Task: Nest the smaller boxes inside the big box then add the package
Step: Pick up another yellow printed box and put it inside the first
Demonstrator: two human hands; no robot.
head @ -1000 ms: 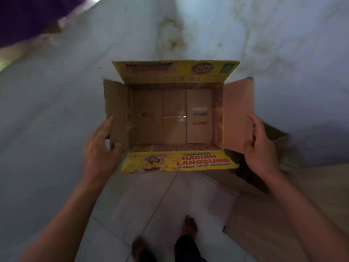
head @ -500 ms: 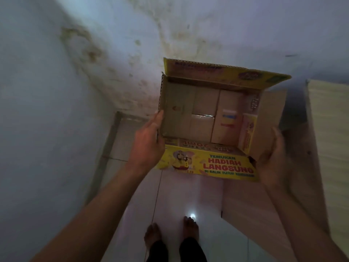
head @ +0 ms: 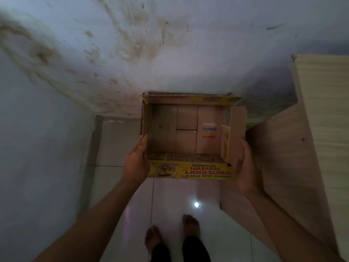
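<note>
An open cardboard box (head: 187,133) with yellow printed flaps hangs in front of me above the floor, its mouth facing up and its inside holding nothing. My left hand (head: 136,161) presses flat on its left wall. My right hand (head: 244,165) holds its right wall and side flap. The near flap reads "HADIAH LANGSUNG". The far flap touches or nearly touches the wall. No smaller boxes or package are in view.
A stained white wall (head: 132,53) stands straight ahead and a second wall (head: 37,148) closes the left side. A pale wooden cabinet (head: 311,129) rises on the right. White floor tiles (head: 170,201) and my bare feet (head: 190,225) lie below.
The box has come down lower and levelled out between my hands, nearer the corner by the wall. Both hands kept their hold on its sides.
</note>
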